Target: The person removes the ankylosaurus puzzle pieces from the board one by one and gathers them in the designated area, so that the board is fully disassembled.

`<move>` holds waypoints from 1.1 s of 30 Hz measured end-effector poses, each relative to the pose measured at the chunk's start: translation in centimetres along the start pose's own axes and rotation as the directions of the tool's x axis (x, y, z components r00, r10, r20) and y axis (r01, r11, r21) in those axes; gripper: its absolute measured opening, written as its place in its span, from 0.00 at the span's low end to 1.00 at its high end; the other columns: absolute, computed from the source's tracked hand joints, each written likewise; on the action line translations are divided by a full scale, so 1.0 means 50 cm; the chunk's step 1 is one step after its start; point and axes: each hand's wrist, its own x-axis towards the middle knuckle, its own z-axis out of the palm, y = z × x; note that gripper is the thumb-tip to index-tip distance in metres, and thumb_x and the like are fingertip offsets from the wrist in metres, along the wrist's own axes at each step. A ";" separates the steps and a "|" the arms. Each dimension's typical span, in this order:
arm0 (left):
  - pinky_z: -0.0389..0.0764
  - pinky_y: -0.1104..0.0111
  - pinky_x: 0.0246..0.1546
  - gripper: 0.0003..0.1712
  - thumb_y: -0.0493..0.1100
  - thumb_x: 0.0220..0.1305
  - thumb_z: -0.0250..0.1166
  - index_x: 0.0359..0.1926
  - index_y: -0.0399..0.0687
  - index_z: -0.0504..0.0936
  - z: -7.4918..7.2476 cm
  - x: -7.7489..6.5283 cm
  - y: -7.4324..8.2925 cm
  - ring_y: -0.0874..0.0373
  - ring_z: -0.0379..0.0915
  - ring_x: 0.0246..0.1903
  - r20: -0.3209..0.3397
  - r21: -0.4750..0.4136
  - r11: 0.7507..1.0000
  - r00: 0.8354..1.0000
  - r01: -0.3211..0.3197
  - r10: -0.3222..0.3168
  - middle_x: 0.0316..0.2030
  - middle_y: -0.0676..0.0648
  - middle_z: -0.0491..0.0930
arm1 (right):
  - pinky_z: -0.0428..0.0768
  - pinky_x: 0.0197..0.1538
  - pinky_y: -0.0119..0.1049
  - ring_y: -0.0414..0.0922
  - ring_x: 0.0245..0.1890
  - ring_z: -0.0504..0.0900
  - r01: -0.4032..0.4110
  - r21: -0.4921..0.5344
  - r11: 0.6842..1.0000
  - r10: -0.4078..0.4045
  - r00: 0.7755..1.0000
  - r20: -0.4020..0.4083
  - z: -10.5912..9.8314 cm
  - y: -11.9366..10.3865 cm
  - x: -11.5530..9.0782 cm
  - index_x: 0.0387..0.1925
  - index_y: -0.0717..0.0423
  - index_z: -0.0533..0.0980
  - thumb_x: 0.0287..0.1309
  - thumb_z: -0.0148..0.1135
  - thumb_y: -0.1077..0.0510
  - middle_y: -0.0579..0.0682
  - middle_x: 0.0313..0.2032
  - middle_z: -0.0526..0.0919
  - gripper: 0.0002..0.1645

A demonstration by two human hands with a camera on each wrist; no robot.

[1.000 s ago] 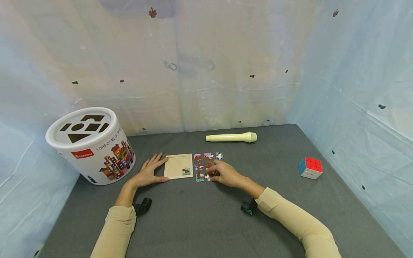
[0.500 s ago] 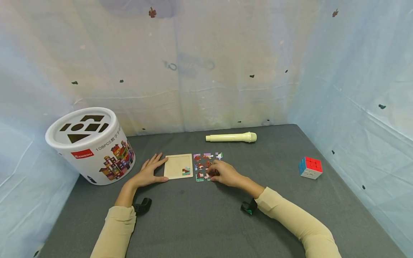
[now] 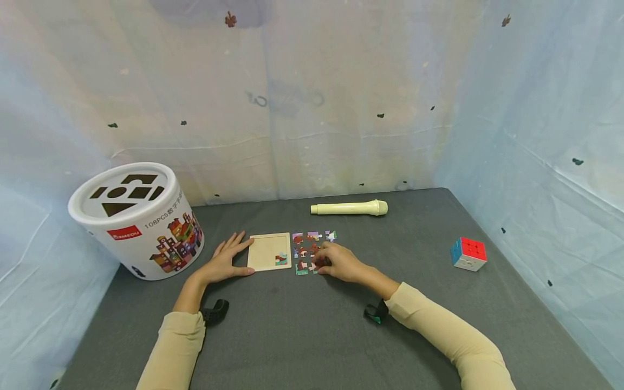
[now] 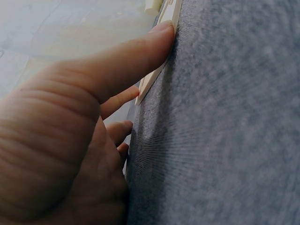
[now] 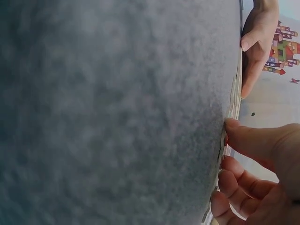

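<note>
A square wooden puzzle tray point(image 3: 265, 246) lies flat on the grey table, one coloured piece point(image 3: 281, 259) in its lower right corner. My left hand point(image 3: 221, 264) rests at the tray's left side, thumb and index finger touching its edge, the other fingers stretched out. Right of the tray, several loose jigsaw puzzle pieces point(image 3: 301, 266) lie in rows. Over the right part of these rows, my right hand point(image 3: 341, 262) has its thumb and curled fingers around a puzzle piece at table level. That piece is mostly hidden. In the right wrist view, the thumb point(image 5: 248, 138) and fingertips touch down there.
A pale yellow toy microphone point(image 3: 349, 208) lies behind the pieces. The large white block bucket point(image 3: 141, 222) stands at the left, close to my left hand. On the far right sits a puzzle cube point(image 3: 469, 254). Hanging cloth point(image 3: 312, 108) walls the table's back and sides.
</note>
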 end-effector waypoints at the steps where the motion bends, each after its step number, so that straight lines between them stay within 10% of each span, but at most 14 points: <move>1: 0.27 0.38 0.69 0.55 0.57 0.58 0.73 0.77 0.43 0.56 0.000 0.000 0.000 0.33 0.25 0.75 0.001 0.001 1.000 1.000 0.001 -0.001 0.77 0.31 0.40 | 0.71 0.34 0.33 0.44 0.34 0.75 -0.001 -0.002 1.000 0.001 1.000 0.005 -0.001 -0.001 0.001 0.45 0.55 0.85 0.55 0.74 0.60 0.50 0.38 0.78 0.14; 20: 0.27 0.37 0.69 0.54 0.58 0.58 0.73 0.78 0.45 0.56 0.001 0.000 0.001 0.34 0.25 0.75 0.004 0.014 1.000 1.000 0.025 -0.025 0.77 0.33 0.40 | 0.77 0.51 0.45 0.55 0.48 0.80 0.114 0.067 0.991 -0.116 0.993 0.030 -0.002 -0.076 0.100 0.56 0.66 0.78 0.58 0.71 0.64 0.59 0.49 0.83 0.24; 25: 0.27 0.37 0.69 0.54 0.58 0.58 0.73 0.78 0.44 0.56 0.004 -0.001 0.000 0.34 0.25 0.75 0.000 0.014 1.000 1.000 0.025 -0.025 0.77 0.32 0.40 | 0.78 0.55 0.49 0.56 0.53 0.80 0.092 0.226 0.970 -0.112 0.990 0.080 0.019 -0.076 0.127 0.58 0.71 0.75 0.58 0.69 0.68 0.63 0.52 0.81 0.26; 33: 0.27 0.37 0.68 0.54 0.57 0.59 0.73 0.77 0.43 0.56 0.001 -0.001 0.004 0.33 0.26 0.75 -0.004 0.011 1.000 1.000 0.021 -0.021 0.77 0.32 0.40 | 0.79 0.49 0.41 0.55 0.49 0.80 0.044 0.178 0.983 -0.062 0.994 0.094 0.034 -0.088 0.139 0.57 0.67 0.76 0.56 0.71 0.67 0.62 0.49 0.83 0.27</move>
